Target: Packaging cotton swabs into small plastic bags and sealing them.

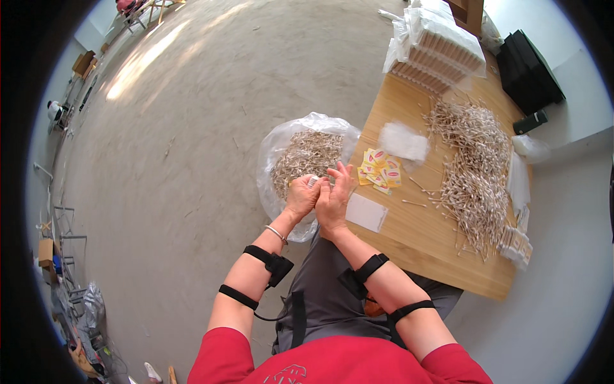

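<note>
My left hand (pixel 302 196) is closed around a small bundle of cotton swabs (pixel 313 181), whose white tips show above the fingers. Against the bundle's other side my right hand (pixel 335 200) presses its thumb and a finger, while its other fingers are partly stretched. Both hands are held over the near edge of a clear plastic bag (pixel 267 168) full of loose swabs, left of the wooden table. To the right of my right hand, yellow and white printed cards (pixel 380 169) lie in a loose pile. A white rectangular card or box (pixel 366 212) rests at the table's near-left edge.
A large heap of loose cotton swabs (pixel 470 173) covers the right of the wooden table (pixel 441 259). Thin clear bags (pixel 404 142) lie behind the cards. Wrapped packs (pixel 438 51) are stacked at the far end. A black bin (pixel 529 72) stands beyond the table by the wall.
</note>
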`<control>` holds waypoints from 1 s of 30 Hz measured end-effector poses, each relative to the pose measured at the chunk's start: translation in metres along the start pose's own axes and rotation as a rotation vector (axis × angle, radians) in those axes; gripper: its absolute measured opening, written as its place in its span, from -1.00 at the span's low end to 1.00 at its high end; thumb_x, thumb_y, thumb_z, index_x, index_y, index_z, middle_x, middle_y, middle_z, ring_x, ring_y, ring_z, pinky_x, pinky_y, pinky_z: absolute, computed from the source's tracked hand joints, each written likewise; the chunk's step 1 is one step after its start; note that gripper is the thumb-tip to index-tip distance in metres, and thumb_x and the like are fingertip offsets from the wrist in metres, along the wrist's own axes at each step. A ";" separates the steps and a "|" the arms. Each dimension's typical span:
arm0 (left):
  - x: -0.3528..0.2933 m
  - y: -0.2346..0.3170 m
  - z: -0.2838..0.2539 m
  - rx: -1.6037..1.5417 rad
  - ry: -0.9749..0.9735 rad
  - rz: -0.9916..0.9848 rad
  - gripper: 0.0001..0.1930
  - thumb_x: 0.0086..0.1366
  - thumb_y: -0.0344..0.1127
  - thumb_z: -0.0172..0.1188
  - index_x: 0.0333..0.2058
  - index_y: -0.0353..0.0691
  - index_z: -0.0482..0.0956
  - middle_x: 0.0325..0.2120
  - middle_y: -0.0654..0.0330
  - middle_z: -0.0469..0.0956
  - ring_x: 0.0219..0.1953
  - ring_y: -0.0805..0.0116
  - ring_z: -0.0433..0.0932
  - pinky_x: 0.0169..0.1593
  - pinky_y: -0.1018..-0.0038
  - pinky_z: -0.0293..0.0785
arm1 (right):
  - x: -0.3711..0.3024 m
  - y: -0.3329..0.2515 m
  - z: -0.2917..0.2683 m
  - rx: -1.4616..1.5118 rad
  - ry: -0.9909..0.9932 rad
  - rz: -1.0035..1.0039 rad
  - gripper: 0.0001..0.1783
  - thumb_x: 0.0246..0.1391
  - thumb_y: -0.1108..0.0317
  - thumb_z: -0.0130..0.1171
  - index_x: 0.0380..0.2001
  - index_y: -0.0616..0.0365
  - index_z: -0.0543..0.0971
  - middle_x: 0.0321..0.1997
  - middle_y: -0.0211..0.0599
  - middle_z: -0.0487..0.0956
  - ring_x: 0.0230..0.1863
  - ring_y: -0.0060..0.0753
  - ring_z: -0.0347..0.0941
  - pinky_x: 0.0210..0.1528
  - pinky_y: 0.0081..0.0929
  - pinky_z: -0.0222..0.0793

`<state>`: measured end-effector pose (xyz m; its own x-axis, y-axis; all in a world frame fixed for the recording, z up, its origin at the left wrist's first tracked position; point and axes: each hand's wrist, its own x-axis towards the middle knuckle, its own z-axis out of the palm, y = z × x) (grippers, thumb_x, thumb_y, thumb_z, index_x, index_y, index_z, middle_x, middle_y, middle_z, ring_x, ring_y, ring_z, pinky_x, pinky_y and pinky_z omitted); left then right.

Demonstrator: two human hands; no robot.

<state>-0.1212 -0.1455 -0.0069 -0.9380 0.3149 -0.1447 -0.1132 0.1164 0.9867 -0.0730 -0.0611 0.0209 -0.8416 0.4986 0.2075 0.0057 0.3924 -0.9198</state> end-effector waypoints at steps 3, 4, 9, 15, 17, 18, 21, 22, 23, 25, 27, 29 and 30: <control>-0.001 0.002 -0.005 0.066 0.046 0.068 -0.69 0.20 -0.11 0.25 -0.50 -0.28 0.57 -0.66 0.19 0.55 -0.61 0.57 0.40 -0.52 0.47 0.35 | -0.003 -0.007 0.002 -0.048 -0.021 -0.015 -0.67 0.14 0.39 -0.05 -0.03 0.29 0.34 0.31 0.05 0.13 0.45 0.13 -0.26 0.40 0.03 -0.49; -0.002 0.007 -0.004 0.079 0.062 0.105 -0.67 0.19 -0.09 0.25 -0.51 -0.27 0.57 -0.66 0.18 0.55 -0.62 0.55 0.41 -0.51 0.46 0.35 | -0.003 -0.007 0.001 -0.039 -0.026 -0.036 -0.64 0.15 0.37 -0.05 0.00 0.29 0.31 0.33 0.05 0.10 0.45 0.12 -0.30 0.40 0.03 -0.51; -0.008 0.024 -0.011 0.285 0.132 0.107 -0.74 0.24 -0.18 0.23 -0.46 -0.29 0.57 -0.61 0.37 0.53 -0.54 0.64 0.44 -0.51 0.60 0.38 | -0.002 -0.008 -0.010 0.022 -0.040 -0.100 -0.58 0.17 0.35 -0.07 0.05 0.32 0.26 0.35 0.07 0.05 0.45 0.11 -0.32 0.40 0.02 -0.47; -0.024 0.063 -0.045 -0.014 0.231 0.114 -0.66 0.27 -0.05 0.20 -0.46 -0.24 0.51 -0.64 0.34 0.51 -0.63 0.62 0.43 -0.60 0.62 0.35 | 0.000 -0.001 -0.051 0.172 -0.050 0.052 -0.39 0.31 0.07 -0.23 0.18 0.41 0.16 0.35 0.11 0.05 0.42 -0.01 -0.13 0.39 -0.30 -0.21; -0.031 0.075 -0.040 -0.096 0.186 0.207 -0.65 0.25 -0.04 0.21 -0.43 -0.25 0.53 -0.63 0.34 0.51 -0.64 0.64 0.44 -0.63 0.64 0.40 | -0.001 -0.010 -0.054 0.214 -0.071 0.055 -0.34 0.29 0.01 -0.26 0.19 0.41 0.16 0.33 0.11 0.08 0.41 -0.01 -0.09 0.38 -0.30 -0.19; -0.037 0.080 -0.032 -0.093 0.179 0.217 -0.65 0.25 -0.04 0.21 -0.43 -0.25 0.53 -0.63 0.34 0.51 -0.64 0.64 0.44 -0.63 0.64 0.40 | -0.003 -0.016 -0.055 0.247 -0.102 0.070 -0.30 0.27 -0.05 -0.29 0.20 0.41 0.15 0.32 0.11 0.11 0.39 -0.01 -0.06 0.38 -0.31 -0.16; -0.062 0.095 0.000 -0.188 0.167 0.227 -0.67 0.27 -0.06 0.19 -0.41 -0.24 0.50 -0.61 0.34 0.49 -0.62 0.63 0.44 -0.61 0.64 0.41 | -0.010 -0.033 -0.063 0.339 -0.185 0.116 -0.15 0.23 -0.22 -0.38 0.22 0.42 0.13 0.27 0.12 0.20 0.34 -0.02 0.05 0.35 -0.32 -0.09; -0.070 0.096 0.015 -0.189 0.150 0.238 -0.67 0.27 -0.06 0.19 -0.41 -0.24 0.50 -0.61 0.34 0.49 -0.62 0.63 0.44 -0.61 0.64 0.41 | -0.011 -0.039 -0.069 0.367 -0.208 0.128 -0.10 0.21 -0.27 -0.41 0.22 0.42 0.13 0.25 0.13 0.23 0.33 -0.02 0.08 0.34 -0.32 -0.07; -0.078 0.098 0.031 -0.235 0.157 0.226 -0.68 0.28 -0.05 0.18 -0.38 -0.23 0.49 -0.61 0.34 0.48 -0.61 0.63 0.43 -0.59 0.63 0.41 | -0.012 -0.044 -0.077 0.394 -0.229 0.141 -0.05 0.20 -0.33 -0.44 0.23 0.42 0.12 0.24 0.13 0.25 0.31 -0.02 0.12 0.33 -0.33 -0.05; -0.090 0.097 0.056 -0.338 0.161 0.161 -0.68 0.29 -0.04 0.16 -0.30 -0.22 0.46 -0.59 0.36 0.45 -0.59 0.63 0.41 -0.56 0.63 0.40 | -0.018 -0.062 -0.104 0.387 -0.260 0.164 0.02 0.16 -0.42 -0.48 0.20 0.42 0.18 0.12 0.17 0.39 0.22 0.02 0.25 0.25 -0.29 0.08; -0.095 0.097 0.081 -0.344 0.121 0.174 -0.68 0.30 -0.04 0.15 -0.30 -0.21 0.45 -0.58 0.37 0.44 -0.59 0.63 0.40 -0.56 0.63 0.38 | -0.021 -0.046 -0.122 0.291 -0.176 0.078 0.00 0.16 -0.41 -0.49 0.18 0.43 0.22 0.08 0.17 0.41 0.15 0.03 0.31 0.20 -0.27 0.14; -0.105 0.101 0.106 -0.377 0.073 0.160 -0.69 0.31 -0.03 0.14 -0.35 -0.17 0.41 -0.57 0.40 0.41 -0.58 0.66 0.35 -0.55 0.66 0.33 | -0.028 -0.038 -0.144 0.136 -0.056 -0.006 -0.17 0.23 -0.29 -0.41 -0.03 0.37 0.40 -0.04 0.16 0.45 -0.06 0.08 0.44 0.01 -0.18 0.31; -0.111 0.101 0.115 -0.373 0.039 0.165 -0.69 0.31 -0.03 0.14 -0.35 -0.17 0.41 -0.57 0.40 0.41 -0.58 0.66 0.35 -0.55 0.66 0.33 | -0.032 -0.041 -0.156 0.133 -0.022 -0.004 -0.17 0.23 -0.29 -0.41 -0.03 0.37 0.40 -0.04 0.16 0.45 -0.06 0.08 0.44 0.01 -0.18 0.31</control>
<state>0.0091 -0.0600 0.1004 -0.9644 0.2642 0.0136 -0.0644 -0.2845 0.9565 0.0379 0.0273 0.1043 -0.8529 0.4800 0.2055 -0.0680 0.2881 -0.9552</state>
